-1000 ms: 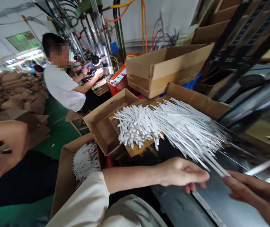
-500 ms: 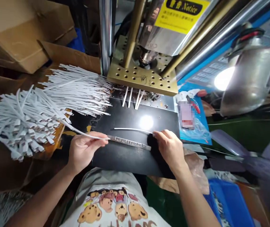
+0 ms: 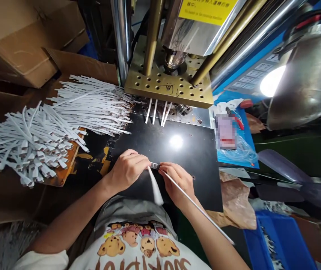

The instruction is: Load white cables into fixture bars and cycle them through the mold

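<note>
My left hand (image 3: pixel 128 170) and my right hand (image 3: pixel 177 182) meet over the near part of a black work plate (image 3: pixel 188 150). Between them lies a thin metal strip (image 3: pixel 155 165), mostly hidden under my fingers. My left hand pinches a white strap (image 3: pixel 155 185) whose tail points toward my chest. A second, longer white strap (image 3: pixel 196 206) sits in my right hand and trails down to the right past my forearm.
Heaps of white straps (image 3: pixel 64 120) lie on cardboard at the left. A press with a brass perforated plate (image 3: pixel 168 84) stands behind the black plate, several straps (image 3: pixel 157 111) sticking out under it. A lit metal lamp (image 3: pixel 298 82) is at right, a blue bin (image 3: pixel 278 240) at lower right.
The view swung from the strap pile and a co-worker to the press. My hands have drawn together over the metal strip, and both straps now point toward me.
</note>
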Demonstrator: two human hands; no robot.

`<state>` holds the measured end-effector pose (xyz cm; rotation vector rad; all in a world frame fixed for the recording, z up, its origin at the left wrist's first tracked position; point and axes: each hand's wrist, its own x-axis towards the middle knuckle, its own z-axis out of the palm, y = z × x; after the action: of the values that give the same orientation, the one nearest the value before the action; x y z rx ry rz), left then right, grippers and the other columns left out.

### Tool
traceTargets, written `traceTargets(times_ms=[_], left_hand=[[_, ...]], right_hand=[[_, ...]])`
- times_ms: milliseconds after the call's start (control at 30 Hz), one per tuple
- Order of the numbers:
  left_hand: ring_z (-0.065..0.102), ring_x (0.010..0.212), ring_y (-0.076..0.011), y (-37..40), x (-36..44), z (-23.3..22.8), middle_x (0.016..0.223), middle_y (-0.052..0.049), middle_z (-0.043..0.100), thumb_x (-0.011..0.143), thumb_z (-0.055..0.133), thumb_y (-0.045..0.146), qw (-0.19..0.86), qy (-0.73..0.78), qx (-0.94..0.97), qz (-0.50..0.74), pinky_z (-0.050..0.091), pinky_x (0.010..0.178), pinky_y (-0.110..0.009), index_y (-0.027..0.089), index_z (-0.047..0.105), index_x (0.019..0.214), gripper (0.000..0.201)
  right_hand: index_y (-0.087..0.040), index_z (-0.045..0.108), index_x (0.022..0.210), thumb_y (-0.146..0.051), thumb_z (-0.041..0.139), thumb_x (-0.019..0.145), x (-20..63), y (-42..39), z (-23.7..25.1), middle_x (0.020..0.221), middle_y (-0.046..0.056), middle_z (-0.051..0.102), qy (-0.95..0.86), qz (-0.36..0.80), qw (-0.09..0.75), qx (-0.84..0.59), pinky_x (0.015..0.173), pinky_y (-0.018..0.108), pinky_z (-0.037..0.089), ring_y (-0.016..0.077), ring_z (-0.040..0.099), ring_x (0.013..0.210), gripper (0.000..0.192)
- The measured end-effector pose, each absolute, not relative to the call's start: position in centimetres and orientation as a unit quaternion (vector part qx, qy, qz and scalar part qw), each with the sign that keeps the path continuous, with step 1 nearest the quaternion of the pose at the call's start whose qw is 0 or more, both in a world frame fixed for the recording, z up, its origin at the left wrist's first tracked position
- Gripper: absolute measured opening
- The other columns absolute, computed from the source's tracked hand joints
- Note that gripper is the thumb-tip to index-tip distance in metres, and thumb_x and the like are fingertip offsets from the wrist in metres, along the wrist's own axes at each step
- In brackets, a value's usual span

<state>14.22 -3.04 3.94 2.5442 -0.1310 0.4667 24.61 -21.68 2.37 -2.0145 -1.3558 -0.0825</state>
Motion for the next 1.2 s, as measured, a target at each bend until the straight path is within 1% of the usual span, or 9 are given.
traceTargets(times_ms=[300,433,533,667,800,900,967,1067,1200], left_hand=[[0.067,0.083,-0.0142,-3.1,14.2,2.9,0.088,-0.002,0.073,0.100,0.051,0.022,0.231,-0.033,0.956,0.178,0.042,0.075,-0.028,0.018,0.067,0.087,0.021],[0.066,0.095,-0.0160,-0.8,14.5,3.8,0.102,-0.005,0.072,0.100,0.055,0.025,0.237,-0.070,0.959,0.138,0.045,0.081,-0.028,0.016,0.066,0.109,0.017],[0.063,0.101,-0.0207,2.3,15.4,4.6,0.104,-0.008,0.070,0.099,0.052,0.018,0.105,-0.014,0.987,0.119,0.046,0.086,-0.033,0.014,0.064,0.115,0.020],[0.062,0.094,-0.0250,5.9,17.0,4.8,0.096,-0.010,0.069,0.095,0.051,0.012,-0.052,0.026,0.993,0.103,0.045,0.084,-0.039,0.013,0.067,0.095,0.016],[0.064,0.084,-0.0230,7.0,17.2,4.9,0.085,-0.008,0.069,0.097,0.047,0.011,-0.018,-0.026,0.991,0.128,0.046,0.081,-0.040,0.014,0.064,0.086,0.020],[0.066,0.081,-0.0185,6.2,16.6,6.3,0.085,-0.004,0.070,0.100,0.049,0.017,0.120,-0.062,0.960,0.244,0.050,0.081,-0.037,0.017,0.061,0.092,0.015],[0.068,0.082,-0.0159,5.2,15.9,8.4,0.090,-0.001,0.071,0.098,0.056,0.019,0.247,-0.045,0.908,0.335,0.054,0.079,-0.035,0.021,0.062,0.096,0.006],[0.067,0.076,-0.0144,3.5,14.9,12.4,0.090,0.003,0.070,0.096,0.060,0.026,0.396,0.086,0.810,0.424,0.057,0.073,-0.037,0.028,0.065,0.092,0.007],[0.069,0.084,-0.0170,2.3,14.3,13.9,0.092,0.005,0.070,0.092,0.065,0.031,0.547,0.192,0.704,0.411,0.060,0.085,-0.044,0.037,0.070,0.105,0.016]], right_hand=[[-0.022,0.065,0.094,-0.013,0.047,0.098,28.3,-21.3,3.9,0.091,0.004,0.073,-0.619,0.081,0.269,-0.734,0.067,0.028,0.052,0.0176,0.069,0.075,0.021],[-0.022,0.068,0.104,-0.004,0.043,0.093,32.1,-17.0,5.3,0.092,0.005,0.071,-0.662,0.163,0.187,-0.707,0.066,0.027,0.051,0.0187,0.069,0.076,0.033],[-0.018,0.070,0.106,-0.011,0.052,0.094,33.0,-10.3,5.6,0.098,0.009,0.069,-0.637,0.094,0.153,-0.749,0.073,0.030,0.050,0.0229,0.068,0.086,0.022],[-0.015,0.066,0.113,-0.017,0.049,0.098,31.8,-2.9,6.4,0.109,0.013,0.068,-0.633,0.059,0.053,-0.770,0.079,0.030,0.048,0.0243,0.066,0.098,0.022],[-0.013,0.066,0.105,-0.011,0.041,0.097,31.5,-4.7,7.5,0.104,0.016,0.068,-0.623,0.064,-0.005,-0.779,0.074,0.032,0.047,0.0270,0.066,0.096,0.027],[-0.015,0.068,0.096,-0.009,0.044,0.094,32.2,-11.2,7.2,0.095,0.014,0.069,-0.552,0.055,-0.027,-0.832,0.065,0.030,0.044,0.0262,0.068,0.087,0.024],[-0.017,0.068,0.093,-0.010,0.049,0.094,32.2,-16.1,6.5,0.087,0.010,0.070,-0.489,0.036,0.014,-0.872,0.062,0.029,0.044,0.0235,0.068,0.078,0.020],[-0.020,0.067,0.091,-0.017,0.055,0.095,30.8,-21.8,4.8,0.081,0.005,0.072,-0.436,0.011,0.204,-0.876,0.062,0.027,0.048,0.0202,0.069,0.071,0.013],[-0.023,0.066,0.093,-0.020,0.056,0.099,27.2,-24.2,2.3,0.092,0.004,0.076,-0.430,0.028,0.418,-0.800,0.071,0.027,0.057,0.0178,0.073,0.081,0.012]])
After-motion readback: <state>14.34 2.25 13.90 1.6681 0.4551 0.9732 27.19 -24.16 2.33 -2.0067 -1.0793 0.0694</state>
